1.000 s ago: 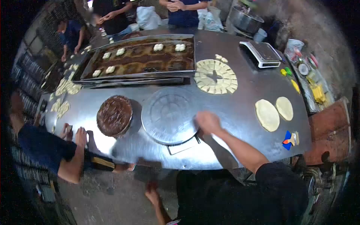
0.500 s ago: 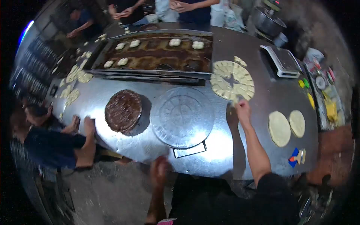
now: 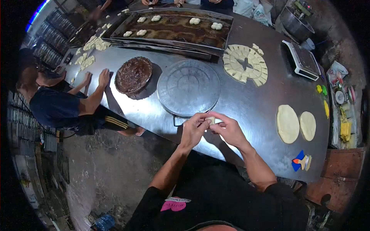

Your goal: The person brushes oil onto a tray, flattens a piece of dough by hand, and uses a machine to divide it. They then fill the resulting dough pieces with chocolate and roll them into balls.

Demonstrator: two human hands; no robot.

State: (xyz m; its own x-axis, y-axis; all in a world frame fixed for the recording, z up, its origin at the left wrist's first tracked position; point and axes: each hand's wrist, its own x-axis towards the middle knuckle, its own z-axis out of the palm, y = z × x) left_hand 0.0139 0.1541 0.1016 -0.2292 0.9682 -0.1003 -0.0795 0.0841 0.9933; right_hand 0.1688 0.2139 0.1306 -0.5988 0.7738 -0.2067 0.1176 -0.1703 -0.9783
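Observation:
Between the fingertips of both hands is a small piece of dough [image 3: 211, 121], held above the table's near edge. My left hand [image 3: 194, 131] and my right hand [image 3: 228, 131] meet at it, fingers bent and pinched. Just beyond them lies a round metal lid [image 3: 189, 87]. To its left stands a round pan of dark brown filling [image 3: 133, 76]. A ring of cut dough pieces [image 3: 245, 64] lies right of the lid, with a gap at its lower edge. Two flat dough ovals [image 3: 288, 124] rest farther right.
A long tray [image 3: 173, 30] with several small dough pieces sits at the back. A scale [image 3: 301, 61] and a blue-handled scraper [image 3: 301, 161] are on the right. A person [image 3: 61, 104] leans on the table at left; other hands show beyond the tray.
My right hand has come back from the dough ring to the near edge. My left hand has risen to meet it at the dough piece. The camera view has shifted.

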